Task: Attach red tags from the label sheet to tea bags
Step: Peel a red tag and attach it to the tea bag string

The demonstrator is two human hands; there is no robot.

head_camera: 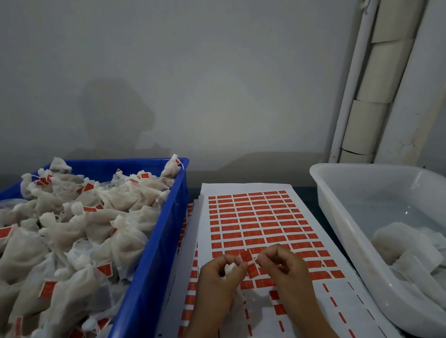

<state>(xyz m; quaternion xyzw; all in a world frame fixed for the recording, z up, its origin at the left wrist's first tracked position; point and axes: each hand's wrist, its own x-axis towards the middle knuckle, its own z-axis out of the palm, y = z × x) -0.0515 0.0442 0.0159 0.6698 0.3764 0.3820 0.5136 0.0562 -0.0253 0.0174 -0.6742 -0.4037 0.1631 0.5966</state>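
Observation:
A white label sheet (258,219) with rows of red tags lies in the middle of the table; its near rows are mostly peeled off. Over its lower part, my left hand (220,279) holds a white tea bag (230,269) bunched in its fingers. A red tag (246,256) stands between both hands, pinched by my left thumb and forefinger. My right hand (281,266) pinches the thin string at the tag's right edge. Both hands hover just above the sheet.
A blue crate (149,269) on the left is heaped with tea bags bearing red tags. A white plastic tub (335,207) on the right holds untagged white tea bags (424,259). More label sheets lie under the top one. A grey wall rises behind.

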